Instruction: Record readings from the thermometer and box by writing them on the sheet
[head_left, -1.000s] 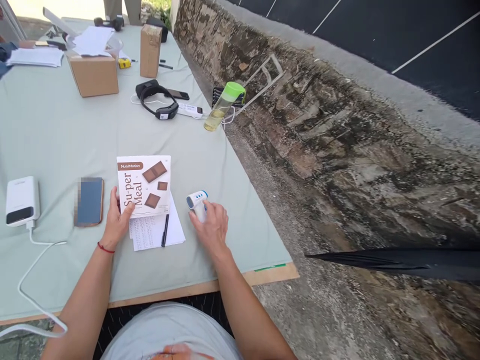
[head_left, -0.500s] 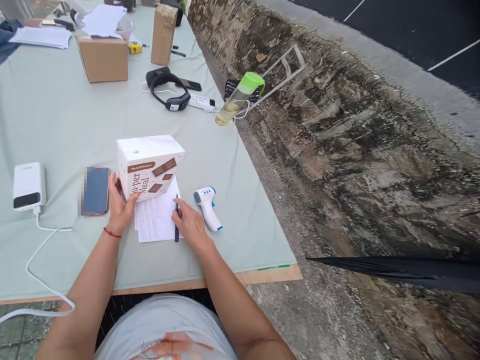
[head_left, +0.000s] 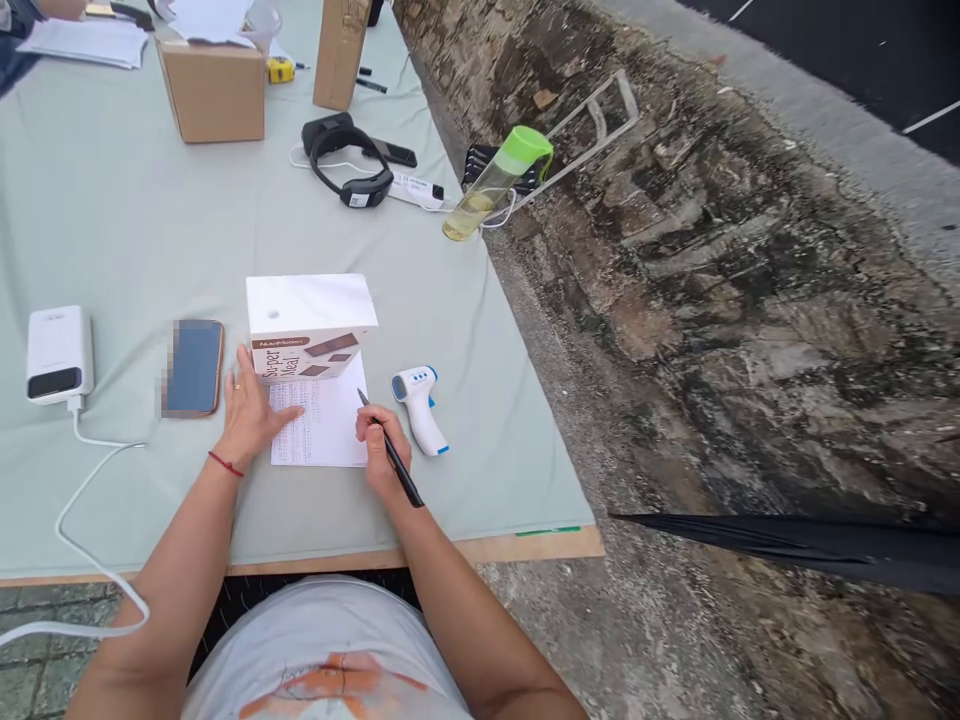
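Observation:
A black pen is gripped in my right hand, its tip pointing up and away over the right edge of a printed paper sheet. My left hand is open, with the thumb resting on the sheet and the fingers at the lower left edge of a white box with brown bar pictures. The box stands on the far part of the sheet. To the right of my right hand lies a white and blue infrared thermometer; left of my left hand is a smartphone.
A white power bank with a cable lies at left. Farther off are a black headset, a green-capped bottle, a cardboard box and a taller carton. The table's right edge borders a stone slope.
My right hand has picked up the pen from the sheet. The white box now sits upright rather than tilted, and my left hand has loosened from it and spread.

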